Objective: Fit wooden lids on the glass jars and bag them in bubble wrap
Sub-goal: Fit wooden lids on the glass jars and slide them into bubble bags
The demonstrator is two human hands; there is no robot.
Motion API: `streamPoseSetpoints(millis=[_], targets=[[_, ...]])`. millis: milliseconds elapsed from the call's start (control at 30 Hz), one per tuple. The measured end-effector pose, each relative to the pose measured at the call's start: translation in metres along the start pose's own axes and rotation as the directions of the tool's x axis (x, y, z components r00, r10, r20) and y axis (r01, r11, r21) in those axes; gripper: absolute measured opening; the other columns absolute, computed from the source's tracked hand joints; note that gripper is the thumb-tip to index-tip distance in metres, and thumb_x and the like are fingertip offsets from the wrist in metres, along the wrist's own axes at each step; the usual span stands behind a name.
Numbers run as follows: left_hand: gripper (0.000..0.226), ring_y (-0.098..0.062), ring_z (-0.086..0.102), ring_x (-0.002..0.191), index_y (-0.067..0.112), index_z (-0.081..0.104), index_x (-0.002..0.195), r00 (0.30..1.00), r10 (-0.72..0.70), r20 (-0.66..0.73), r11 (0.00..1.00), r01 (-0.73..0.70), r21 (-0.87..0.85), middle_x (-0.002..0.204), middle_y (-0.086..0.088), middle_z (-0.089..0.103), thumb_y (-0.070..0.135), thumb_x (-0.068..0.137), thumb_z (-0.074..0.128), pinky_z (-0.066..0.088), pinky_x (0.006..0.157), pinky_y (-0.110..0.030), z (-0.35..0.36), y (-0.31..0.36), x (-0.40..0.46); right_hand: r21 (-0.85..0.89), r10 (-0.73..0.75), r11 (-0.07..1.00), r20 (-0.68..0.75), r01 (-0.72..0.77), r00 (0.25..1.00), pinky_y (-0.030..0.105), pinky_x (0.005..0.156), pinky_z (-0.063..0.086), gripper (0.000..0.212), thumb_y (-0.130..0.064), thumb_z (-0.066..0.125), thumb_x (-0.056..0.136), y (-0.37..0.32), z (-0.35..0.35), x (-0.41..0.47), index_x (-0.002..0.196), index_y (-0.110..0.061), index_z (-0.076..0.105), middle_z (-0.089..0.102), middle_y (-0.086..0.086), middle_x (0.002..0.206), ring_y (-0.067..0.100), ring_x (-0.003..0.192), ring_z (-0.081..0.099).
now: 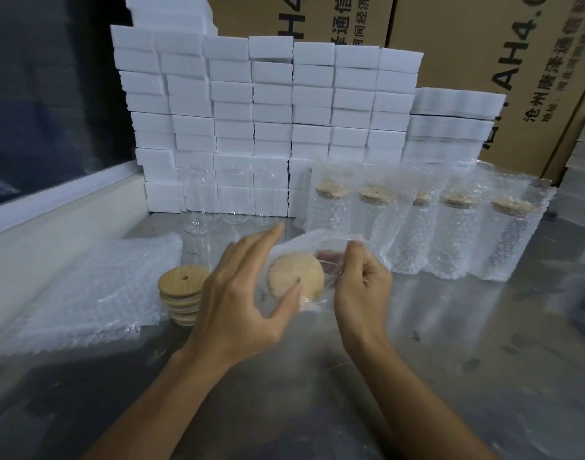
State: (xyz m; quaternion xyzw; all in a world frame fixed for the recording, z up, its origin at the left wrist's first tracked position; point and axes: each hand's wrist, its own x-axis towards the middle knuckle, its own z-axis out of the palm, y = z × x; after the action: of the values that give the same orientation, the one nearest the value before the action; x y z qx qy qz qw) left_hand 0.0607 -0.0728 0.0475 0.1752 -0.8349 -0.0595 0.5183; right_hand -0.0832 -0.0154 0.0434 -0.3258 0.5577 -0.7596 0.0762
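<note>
Bagging is under way: a lidded jar (296,277) is gripped at the table's (450,360) centre by the left hand (238,293), bubble-wrap bag (312,242) pinched by the right hand (361,280); sliding it fully in seems needed next.

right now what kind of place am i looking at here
Most likely a packing station in a warehouse or small factory. White boxes are stacked in rows against printed shipping cartons, a row of lidded jars already bagged in bubble wrap stands on a metal worktable, and spare wooden lids wait nearby.
</note>
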Motion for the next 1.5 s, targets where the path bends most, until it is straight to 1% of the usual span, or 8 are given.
streamPoseSetpoints(millis=[100,233,367,467,733,967,1133,1500], targets=[[0.102,-0.010,0.044,0.122,0.019,0.040,0.145,0.986,-0.013,0.167,1.000,0.014,-0.003,0.137,0.011,0.047,0.076,0.065,0.067,0.037,0.101,-0.032,0.001,-0.003,-0.002,0.117,0.062,0.992,-0.049,-0.056,0.997,0.019,0.050,0.047,0.066,-0.030,0.042,0.109,-0.007,-0.004,0.003,0.048,-0.026,0.068,0.065,-0.006,0.050,0.003,0.047,0.060],[0.107,0.010,0.039,0.115,0.041,0.028,0.144,0.969,-0.108,0.224,0.991,0.123,-0.054,0.127,0.037,0.038,0.073,0.054,0.076,0.039,0.095,-0.022,0.006,0.000,-0.007,0.262,0.266,0.928,0.028,-0.264,0.963,0.021,0.045,0.042,0.066,-0.022,0.053,0.103,-0.010,-0.008,0.006,0.037,-0.024,0.057,0.051,-0.010,0.043,0.005,0.041,0.050],[0.096,0.002,0.050,0.109,0.048,0.029,0.134,0.973,-0.132,0.190,0.980,0.157,-0.126,0.122,0.030,0.045,0.062,0.054,0.079,0.052,0.089,-0.034,0.006,0.001,-0.005,0.282,0.221,0.930,0.085,-0.237,0.971,0.022,0.056,0.053,0.013,-0.019,0.073,0.090,-0.012,-0.010,0.010,0.079,-0.022,0.067,0.070,-0.006,0.071,0.012,0.064,0.067],[0.096,-0.002,0.051,0.105,0.046,0.031,0.134,0.973,-0.095,0.209,0.991,0.112,-0.070,0.116,0.025,0.047,0.058,0.053,0.081,0.050,0.088,-0.038,0.004,0.001,-0.004,0.259,0.142,0.946,0.212,-0.196,0.967,0.034,0.078,0.061,0.040,-0.021,0.083,0.074,-0.020,-0.015,0.013,0.110,-0.032,0.068,0.076,0.002,0.099,0.020,0.089,0.074],[0.091,-0.004,0.055,0.104,0.038,0.040,0.133,0.976,-0.111,0.188,0.984,0.135,-0.118,0.119,0.017,0.054,0.056,0.053,0.080,0.052,0.087,-0.038,0.006,0.005,-0.004,0.510,0.380,0.747,0.199,-0.427,0.903,0.039,0.086,0.042,0.021,-0.033,0.067,0.092,-0.025,-0.024,0.025,0.093,-0.013,0.063,0.062,0.006,0.084,0.021,0.081,0.056],[0.069,-0.005,0.068,0.097,0.034,0.056,0.114,0.863,-0.502,0.062,0.658,0.427,-0.621,0.107,0.014,0.069,0.046,0.053,0.086,0.056,0.081,-0.023,0.003,0.003,0.004,0.057,0.339,0.906,0.496,-0.420,0.799,0.035,0.101,0.044,0.057,-0.067,0.057,0.084,-0.014,-0.019,0.014,0.126,-0.030,0.061,0.072,-0.013,0.115,0.007,0.111,0.065],[0.062,-0.018,0.071,0.098,0.029,0.061,0.116,0.770,-0.635,0.061,0.456,0.438,-0.775,0.107,0.000,0.073,0.044,0.061,0.085,0.059,0.078,-0.035,-0.001,-0.001,0.008,-0.064,0.196,0.966,0.818,-0.251,0.542,0.027,0.095,0.053,0.065,-0.015,0.081,0.082,0.003,-0.010,-0.007,0.139,-0.029,0.052,0.068,-0.006,0.131,0.013,0.122,0.064],[0.052,-0.018,0.071,0.098,0.038,0.063,0.115,0.748,-0.625,0.223,0.367,0.534,-0.762,0.107,0.003,0.073,0.058,0.069,0.076,0.057,0.079,-0.038,0.003,-0.001,0.007,0.082,0.006,0.993,0.707,-0.090,0.707,0.020,0.084,0.055,0.063,0.002,0.082,0.077,0.012,0.011,-0.027,0.129,-0.018,0.054,0.073,-0.003,0.117,0.011,0.108,0.071]])
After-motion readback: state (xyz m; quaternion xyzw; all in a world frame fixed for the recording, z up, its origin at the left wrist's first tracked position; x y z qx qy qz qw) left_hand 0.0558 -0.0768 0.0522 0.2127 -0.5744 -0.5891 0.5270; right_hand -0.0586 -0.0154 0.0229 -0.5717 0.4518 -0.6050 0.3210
